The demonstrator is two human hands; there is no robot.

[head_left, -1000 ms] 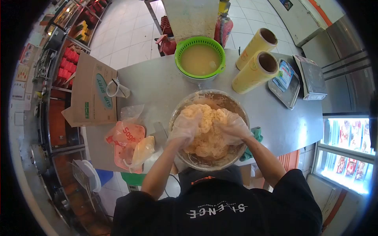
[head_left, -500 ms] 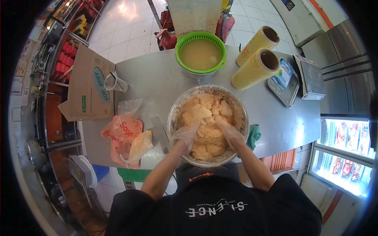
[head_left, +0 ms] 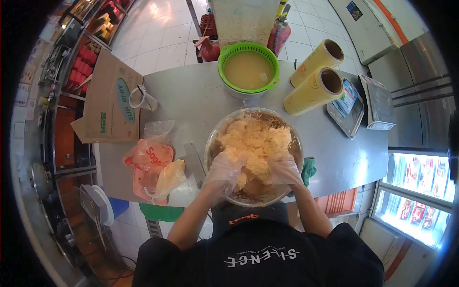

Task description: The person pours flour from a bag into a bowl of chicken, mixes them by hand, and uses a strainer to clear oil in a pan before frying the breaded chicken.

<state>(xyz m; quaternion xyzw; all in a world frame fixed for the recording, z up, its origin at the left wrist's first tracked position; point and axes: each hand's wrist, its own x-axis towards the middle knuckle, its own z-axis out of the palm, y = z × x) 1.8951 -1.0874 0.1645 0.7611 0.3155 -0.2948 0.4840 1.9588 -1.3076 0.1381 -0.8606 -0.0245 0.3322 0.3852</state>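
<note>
Pale, shaggy dough [head_left: 256, 141] is heaped in a large metal bowl [head_left: 210, 138] on the table's near side, piled toward the far wall. The near part of the bowl's bottom shows, smeared with residue. Both my hands wear clear, loose plastic gloves. My left hand [head_left: 226, 171] grips the dough from the near left, its fingertips sunk out of sight. From the near right, my right hand [head_left: 285, 167] grips the other side, fingers partly buried. Left of the bowl, a flat metal scraper [head_left: 193, 165] lies on the table.
A green colander [head_left: 275, 82] with cloudy liquid stands behind the bowl. Two film rolls [head_left: 313, 91], a metal tray [head_left: 351, 122] and a scale [head_left: 377, 103] are at right. A red-pink bag [head_left: 150, 162], cardboard box [head_left: 107, 105] and plastic cup [head_left: 143, 99] are left; a green cloth [head_left: 309, 168] lies beside the bowl.
The dough has shifted from the near side toward the bowl's far side, exposing the near bottom. Both hands sit lower and nearer my body, more of the gloves showing.
</note>
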